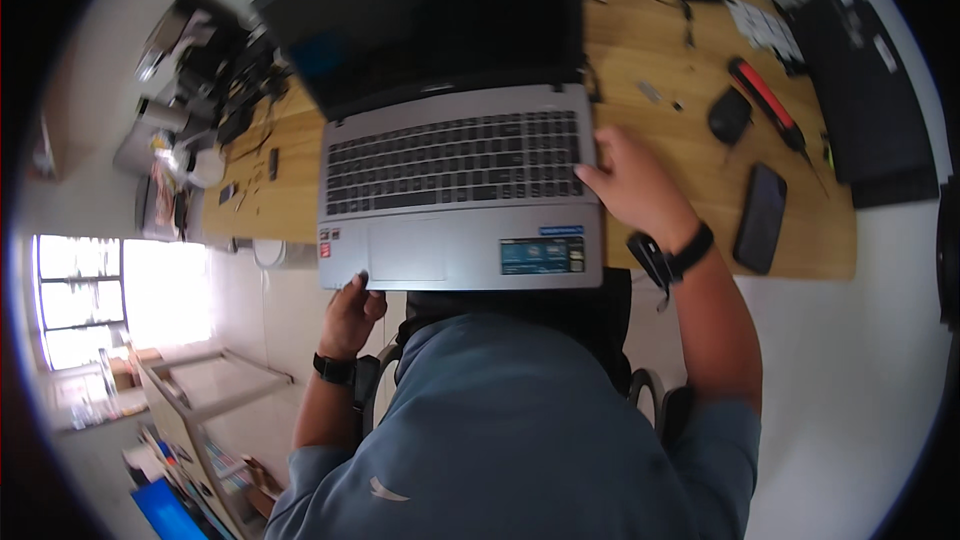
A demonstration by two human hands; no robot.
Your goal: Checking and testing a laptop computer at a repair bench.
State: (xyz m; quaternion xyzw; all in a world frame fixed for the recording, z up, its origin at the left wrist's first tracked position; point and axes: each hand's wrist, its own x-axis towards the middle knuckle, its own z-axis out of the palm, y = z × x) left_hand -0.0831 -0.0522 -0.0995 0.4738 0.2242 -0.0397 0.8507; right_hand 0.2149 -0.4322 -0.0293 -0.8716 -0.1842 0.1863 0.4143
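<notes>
An open laptop (pixel 405 250) with a silver-grey base, black keys and a dark screen (pixel 440 15) takes up the middle of the view. Its front edge reaches past the near edge of the wooden table. My left hand (pixel 352 315) grips the front left corner, thumb on top and the other fingers mostly hidden below. At the right side, my right hand (pixel 640 185) holds the laptop's edge beside the number keys, its thumb on top and some fingers out of sight. Both wrists wear dark bands.
Right of the laptop, the wooden table (pixel 660 150) bears a phone (pixel 760 218), a black mouse (pixel 729 115), a red-and-black screwdriver-like tool (pixel 768 100) and small parts. A dark flat panel (pixel 870 90) stands at the far right. Cables and gear (pixel 210 55) crowd the left.
</notes>
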